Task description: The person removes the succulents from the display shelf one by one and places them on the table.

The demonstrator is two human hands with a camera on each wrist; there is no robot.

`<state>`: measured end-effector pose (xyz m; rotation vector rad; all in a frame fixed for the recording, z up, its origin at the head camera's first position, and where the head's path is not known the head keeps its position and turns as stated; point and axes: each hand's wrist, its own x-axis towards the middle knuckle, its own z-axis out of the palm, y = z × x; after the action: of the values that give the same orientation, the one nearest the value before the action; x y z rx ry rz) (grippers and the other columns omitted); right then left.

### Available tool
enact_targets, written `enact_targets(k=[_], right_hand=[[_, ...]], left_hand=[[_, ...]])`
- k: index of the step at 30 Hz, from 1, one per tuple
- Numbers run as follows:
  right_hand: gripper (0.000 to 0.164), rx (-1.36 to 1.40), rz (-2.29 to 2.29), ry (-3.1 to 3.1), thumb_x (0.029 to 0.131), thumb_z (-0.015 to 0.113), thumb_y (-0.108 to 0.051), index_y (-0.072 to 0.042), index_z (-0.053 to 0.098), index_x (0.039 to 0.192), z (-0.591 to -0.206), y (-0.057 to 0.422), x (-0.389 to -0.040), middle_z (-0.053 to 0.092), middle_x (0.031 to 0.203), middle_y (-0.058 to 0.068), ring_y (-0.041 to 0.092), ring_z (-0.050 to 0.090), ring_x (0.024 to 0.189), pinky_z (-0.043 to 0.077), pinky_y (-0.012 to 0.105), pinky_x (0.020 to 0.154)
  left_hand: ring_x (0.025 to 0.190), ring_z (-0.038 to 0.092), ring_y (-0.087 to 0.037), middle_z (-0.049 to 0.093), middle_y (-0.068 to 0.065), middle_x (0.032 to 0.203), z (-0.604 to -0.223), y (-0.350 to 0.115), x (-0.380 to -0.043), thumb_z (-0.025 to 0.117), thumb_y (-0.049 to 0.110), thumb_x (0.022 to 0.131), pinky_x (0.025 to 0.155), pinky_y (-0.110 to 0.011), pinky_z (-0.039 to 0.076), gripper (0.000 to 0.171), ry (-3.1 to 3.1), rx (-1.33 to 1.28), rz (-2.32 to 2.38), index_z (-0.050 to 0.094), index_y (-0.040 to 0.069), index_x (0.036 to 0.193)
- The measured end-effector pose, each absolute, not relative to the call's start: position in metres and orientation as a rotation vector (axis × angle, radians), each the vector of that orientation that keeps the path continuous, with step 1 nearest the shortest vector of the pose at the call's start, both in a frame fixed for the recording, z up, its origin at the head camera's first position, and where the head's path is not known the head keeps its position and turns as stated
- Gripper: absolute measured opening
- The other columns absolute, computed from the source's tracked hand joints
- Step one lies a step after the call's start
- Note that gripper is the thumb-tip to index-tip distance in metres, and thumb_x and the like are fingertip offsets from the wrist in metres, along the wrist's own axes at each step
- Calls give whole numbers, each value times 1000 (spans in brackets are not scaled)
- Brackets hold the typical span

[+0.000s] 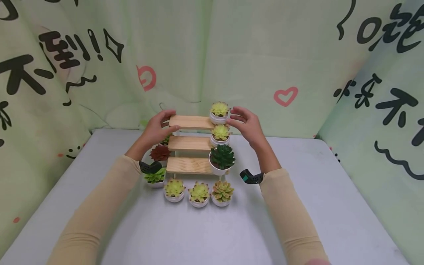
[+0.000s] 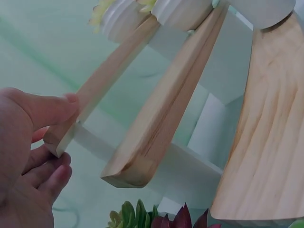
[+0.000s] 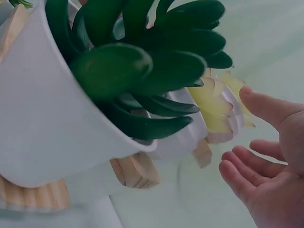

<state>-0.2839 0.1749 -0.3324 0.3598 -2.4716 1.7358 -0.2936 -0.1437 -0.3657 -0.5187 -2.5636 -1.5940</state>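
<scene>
A three-tier wooden plant stand [image 1: 190,165] with pale boards stands mid-table. My left hand [image 1: 157,129] pinches the left end of its top board [image 2: 114,66], thumb on one face and fingers on the other. On the right ends of the boards sit three potted succulents: a yellow-green one [image 1: 219,113] on top, another yellow-green one [image 1: 220,135] in the middle, a dark green one [image 1: 222,159] on the lowest. My right hand [image 1: 246,125] is beside the top pot, its fingers loosely spread; the right wrist view shows it apart from the pot [image 3: 225,135], holding nothing.
In front of the stand stand three small potted succulents [image 1: 199,194]. Along its left side are a green one [image 1: 155,176], a dark red one [image 1: 160,152] and another green one partly hidden by my left hand. A printed curtain [image 1: 245,66] hangs behind the white table [image 1: 298,191].
</scene>
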Motion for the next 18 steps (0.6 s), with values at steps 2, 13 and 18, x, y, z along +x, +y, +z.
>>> enact_targets(k=[2,13,18], right_hand=[[65,358,1727,-2490,88,71,-28,-8,44,144,-331,172,-286,51,142,11,27,49,132,43,48,111],[64,326,1687,-2553,84,75,-30,-10,50,140,-327,157,-297,54,136,12,26,51,126,46,45,107],[56,334,1661,-2560,84,76,-28,-9,57,132,-327,151,-299,58,129,13,26,53,121,46,45,106]], left_hand=[[137,43,-30,45,-16,146,-366,-145,-295,68,24,91,115,-42,39,62,-2560,-524,-1593,41,5,144],[136,44,-33,45,-18,146,-364,-147,-295,68,20,91,115,-43,39,61,-2565,-554,-1565,42,2,142],[137,43,-33,44,-18,147,-363,-148,-294,67,20,92,115,-43,38,60,-2590,-551,-1549,41,2,143]])
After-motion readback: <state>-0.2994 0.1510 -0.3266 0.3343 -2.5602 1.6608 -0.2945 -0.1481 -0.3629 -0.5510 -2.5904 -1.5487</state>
